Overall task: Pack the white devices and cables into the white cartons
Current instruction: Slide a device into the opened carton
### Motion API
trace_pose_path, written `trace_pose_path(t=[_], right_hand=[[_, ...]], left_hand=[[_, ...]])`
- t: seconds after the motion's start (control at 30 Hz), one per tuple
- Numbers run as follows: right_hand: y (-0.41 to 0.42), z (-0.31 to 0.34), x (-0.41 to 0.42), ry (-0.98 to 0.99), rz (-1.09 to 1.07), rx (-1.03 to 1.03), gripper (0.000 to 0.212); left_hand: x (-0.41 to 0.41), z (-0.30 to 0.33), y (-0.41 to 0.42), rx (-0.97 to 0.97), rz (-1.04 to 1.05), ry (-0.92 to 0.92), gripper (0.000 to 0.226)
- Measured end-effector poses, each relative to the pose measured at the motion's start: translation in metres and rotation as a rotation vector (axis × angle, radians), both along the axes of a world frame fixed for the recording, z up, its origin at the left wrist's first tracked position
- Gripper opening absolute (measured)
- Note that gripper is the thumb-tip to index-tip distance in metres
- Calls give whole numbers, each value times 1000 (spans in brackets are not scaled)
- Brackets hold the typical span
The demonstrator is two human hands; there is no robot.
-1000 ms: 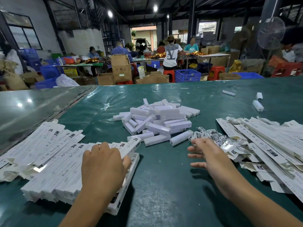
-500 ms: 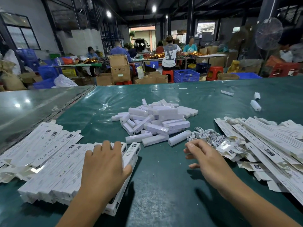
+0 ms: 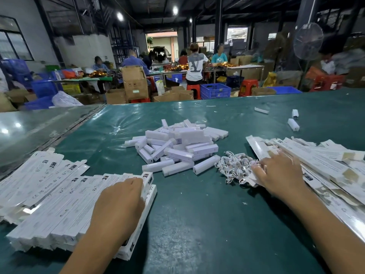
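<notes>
A flat carton [image 3: 296, 161] at right of frame is being reached by the splayed, ungrasping right hand [image 3: 276, 173]; the left hand [image 3: 120, 202] is pressed flat on packed cartons [image 3: 49, 204]. Gripping one carton is likely next.

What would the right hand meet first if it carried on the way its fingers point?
The right hand points up-left; its fingers already seem to reach the flat cartons, and the tangle of white cables probably comes next.

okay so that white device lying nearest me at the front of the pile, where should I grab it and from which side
Probably pinch the front white device across its long sides near mid-length, coming from above. It lies flat and apart from the pile, so both flanks look open to the fingers.
</notes>
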State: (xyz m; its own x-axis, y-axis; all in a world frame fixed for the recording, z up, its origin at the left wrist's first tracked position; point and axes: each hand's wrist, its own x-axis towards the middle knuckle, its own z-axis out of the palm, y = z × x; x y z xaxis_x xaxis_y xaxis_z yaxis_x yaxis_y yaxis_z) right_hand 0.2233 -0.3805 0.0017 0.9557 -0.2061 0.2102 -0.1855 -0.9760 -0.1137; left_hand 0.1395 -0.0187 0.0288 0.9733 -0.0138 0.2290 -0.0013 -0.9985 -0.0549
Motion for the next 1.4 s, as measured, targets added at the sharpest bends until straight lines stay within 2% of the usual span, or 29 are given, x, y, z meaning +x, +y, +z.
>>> trace_pose_path(t=[0.1,0.33,0.4,0.53,0.6,0.67,0.73,0.83,0.9,0.97,1.0,1.07,1.13,1.2,1.27,1.4], right_hand=[[-1,-4,4,104,-10,-40,53],[4,8,-3,-60,-23,-38,38],[5,11,-5,-200,38,4,35],[19,20,-18,-640,298,270,29],[32,28,-31,-809,465,281,28],[48,35,-46,-876,700,280,23],[62,40,-59,-823,932,310,18],[77,41,-72,-655,1126,420,18],[84,40,-77,-574,1185,485,25],[86,41,-80,-535,1211,553,30],[86,42,-80,-524,1213,582,33],[85,42,-80,-505,1191,657,37],[83,41,-81,-482,1134,822,37],[82,41,-81,-452,1059,993,38],[81,42,-80,-464,988,1036,38],[74,41,-66,-480,793,1100,31]], left_hand=[[2,-3,-5,-42,-34,-106,25],[2,-12,-27,-227,-280,-252,25],[1,-12,-31,-259,-316,-250,27],[1,-14,-36,-309,-391,-286,28],[1,-15,-37,-344,-426,-331,36],[0,-14,-39,-383,-453,-380,50],[-2,-10,-41,-425,-501,-427,65],[-6,-3,-43,-393,-588,-414,81],[-9,-4,-43,-389,-634,-320,79],[-11,-6,-43,-499,-652,-136,60],[-12,-7,-44,-559,-666,-63,43],[-11,-9,-46,-635,-687,-40,16],[-12,-8,-48,-702,-690,-29,9],[-14,-6,-49,-766,-697,32,20],[-16,-8,-48,-787,-703,38,36],[-18,-3,-50,-936,-727,-3,39]])
